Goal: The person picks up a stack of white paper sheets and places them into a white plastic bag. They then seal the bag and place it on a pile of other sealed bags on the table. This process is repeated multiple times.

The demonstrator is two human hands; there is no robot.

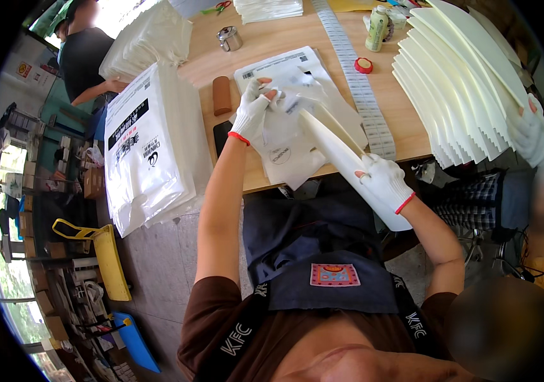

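At the front of the table, my left hand (254, 108), in a white fingertip-less glove with red trim, pinches the edge of a clear plastic bag (279, 130). My right hand (383, 183), gloved the same way, grips a long, curved cream panel (339, 153). The panel slants from the bag down toward my right side. Its far end lies at the bag's mouth; whether it is inside I cannot tell. Beneath them is a stack of printed plastic bags (272, 65), partly covered.
Filled printed bags (157, 146) are piled at left. Fanned cream panels (447, 95) stand at right, a co-worker's gloved hand (531, 134) on them. A label strip (348, 70), red round item (363, 65), bottle (377, 28), metal cup (228, 39) and brown cylinder (221, 95) lie about.
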